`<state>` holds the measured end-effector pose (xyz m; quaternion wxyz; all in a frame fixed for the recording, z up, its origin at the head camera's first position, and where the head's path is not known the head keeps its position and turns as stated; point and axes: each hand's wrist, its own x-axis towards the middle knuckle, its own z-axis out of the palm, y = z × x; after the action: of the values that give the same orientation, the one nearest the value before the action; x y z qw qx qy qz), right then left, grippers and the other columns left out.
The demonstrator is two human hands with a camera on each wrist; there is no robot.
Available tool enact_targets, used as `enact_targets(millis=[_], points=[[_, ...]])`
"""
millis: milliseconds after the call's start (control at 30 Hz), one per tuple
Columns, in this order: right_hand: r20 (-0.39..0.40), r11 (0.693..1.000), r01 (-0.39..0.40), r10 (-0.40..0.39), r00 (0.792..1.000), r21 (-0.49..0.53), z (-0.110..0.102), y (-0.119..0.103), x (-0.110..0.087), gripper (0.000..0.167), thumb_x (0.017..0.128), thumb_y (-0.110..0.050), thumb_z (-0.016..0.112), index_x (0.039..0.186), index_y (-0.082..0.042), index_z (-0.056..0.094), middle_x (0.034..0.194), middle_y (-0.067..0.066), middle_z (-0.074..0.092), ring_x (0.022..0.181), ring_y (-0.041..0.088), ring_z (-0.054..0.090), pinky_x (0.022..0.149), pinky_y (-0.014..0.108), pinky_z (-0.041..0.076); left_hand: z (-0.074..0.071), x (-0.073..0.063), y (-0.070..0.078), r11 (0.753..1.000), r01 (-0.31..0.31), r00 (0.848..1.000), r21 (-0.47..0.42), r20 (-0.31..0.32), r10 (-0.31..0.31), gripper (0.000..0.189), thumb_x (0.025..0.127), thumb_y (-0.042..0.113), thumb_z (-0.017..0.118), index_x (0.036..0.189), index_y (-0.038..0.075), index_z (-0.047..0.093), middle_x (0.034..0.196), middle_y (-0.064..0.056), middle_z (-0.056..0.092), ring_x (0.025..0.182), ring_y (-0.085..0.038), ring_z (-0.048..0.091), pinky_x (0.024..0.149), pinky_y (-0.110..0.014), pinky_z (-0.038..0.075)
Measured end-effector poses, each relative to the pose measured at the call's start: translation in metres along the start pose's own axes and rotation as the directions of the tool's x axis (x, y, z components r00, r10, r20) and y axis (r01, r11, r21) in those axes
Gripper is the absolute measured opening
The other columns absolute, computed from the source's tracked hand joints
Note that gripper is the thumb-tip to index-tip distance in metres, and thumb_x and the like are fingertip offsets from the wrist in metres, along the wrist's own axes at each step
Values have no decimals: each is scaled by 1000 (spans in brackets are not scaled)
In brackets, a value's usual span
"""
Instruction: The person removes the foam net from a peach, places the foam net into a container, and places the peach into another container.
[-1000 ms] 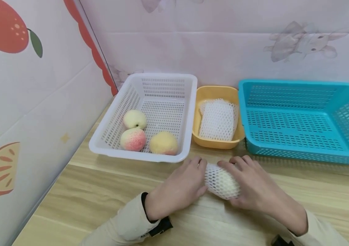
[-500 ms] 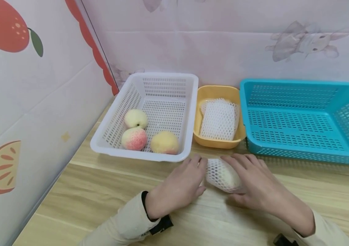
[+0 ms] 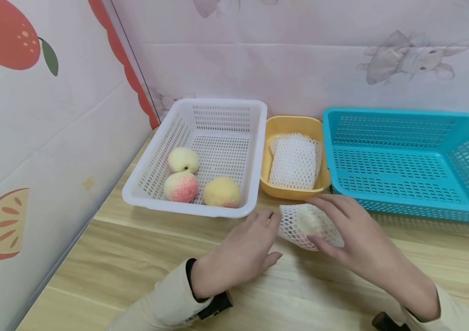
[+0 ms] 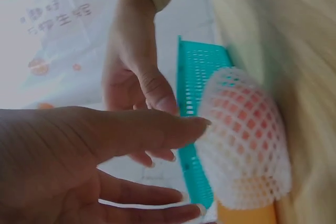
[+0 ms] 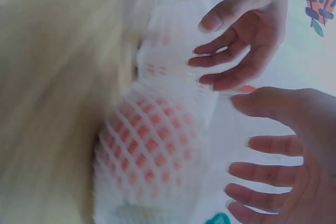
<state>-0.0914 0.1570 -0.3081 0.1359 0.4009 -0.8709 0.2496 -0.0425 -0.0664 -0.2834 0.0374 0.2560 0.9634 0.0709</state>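
Observation:
A peach in a white foam fruit net (image 3: 300, 225) lies on the table between the two hands. In both wrist views, reddish skin shows through the mesh of the netted peach (image 4: 244, 135) (image 5: 152, 145). The left hand (image 3: 240, 253) is just to its left, fingers apart and loosely extended, holding nothing. On the other side, the right hand (image 3: 358, 236) hovers over the peach's right end with thumb and fingers spread. The right wrist view shows a gap between those fingers (image 5: 262, 176) and the net.
A white basket (image 3: 193, 210) at the left holds three peaches (image 3: 222, 192). Beside it, a yellow tub (image 3: 294, 195) contains white foam nets (image 3: 294, 161). A turquoise basket (image 3: 387, 172) stands at the right. Printed wall sheets (image 3: 292, 73) rise behind and to the left.
The right hand has loosened from the netted peach and shifted right, its fingers spreading. The left hand has also opened out. The netted peach sits slightly farther from the person.

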Motion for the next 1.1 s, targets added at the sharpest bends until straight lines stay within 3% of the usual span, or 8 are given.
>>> enact_targets(millis=[200,333,467,567,667,833,967,1100], points=[[-67,998,-55,55,996,10,-22,8,9,50,90,-30,68,130,-2,55,129,17,55,121,37,47,95,56,40,-22,2,-7,988,-17,986,-151,-166,-9,50,92,30,66,127,-3,52,119,-14,58,108,-24,56,91,-33,50],[10,983,-184,184,983,-28,-37,18,18,44,101,-31,50,136,-5,51,139,23,46,129,44,36,102,62,29,-36,13,-15,982,75,973,-174,-204,-110,55,99,37,52,135,-4,46,134,-18,51,127,-32,45,107,-39,37],[88,955,-278,287,954,-104,-45,29,24,50,104,-36,37,142,-4,44,145,28,36,132,50,27,106,65,19,-41,27,-23,961,238,958,-142,-126,-256,70,100,51,39,145,-2,33,150,-22,33,140,-44,22,114,-53,19],[100,947,-291,305,947,-135,-46,35,25,52,104,-38,37,143,-2,42,145,30,34,132,51,26,106,66,18,-39,33,-26,941,309,945,-139,-65,-320,76,98,57,37,148,2,29,154,-21,25,143,-45,12,112,-60,17],[97,945,-291,307,947,-146,-44,36,24,53,103,-38,41,142,-2,42,144,30,36,131,51,28,105,66,20,-36,37,-29,935,329,941,-133,-29,-336,77,97,59,38,150,4,27,156,-19,23,144,-44,10,111,-62,16],[107,963,-230,245,963,-140,-34,31,24,55,95,-35,61,137,-1,49,135,28,46,125,49,37,98,65,32,-29,42,-32,924,360,933,-131,48,-357,80,95,59,41,152,7,23,158,-17,18,144,-43,9,112,-62,15],[136,971,-195,213,967,-136,-25,26,26,56,91,-35,66,133,0,53,132,26,49,123,47,40,95,64,37,-26,44,-33,917,372,928,-144,81,-363,81,95,60,41,153,8,21,159,-16,16,145,-42,6,112,-61,13],[73,988,-104,113,991,-116,-15,23,27,50,83,-26,77,121,2,61,117,21,58,110,41,51,86,57,46,-26,44,-33,924,358,933,-131,85,-349,79,95,59,43,152,8,24,157,-17,19,144,-42,8,112,-61,15]])
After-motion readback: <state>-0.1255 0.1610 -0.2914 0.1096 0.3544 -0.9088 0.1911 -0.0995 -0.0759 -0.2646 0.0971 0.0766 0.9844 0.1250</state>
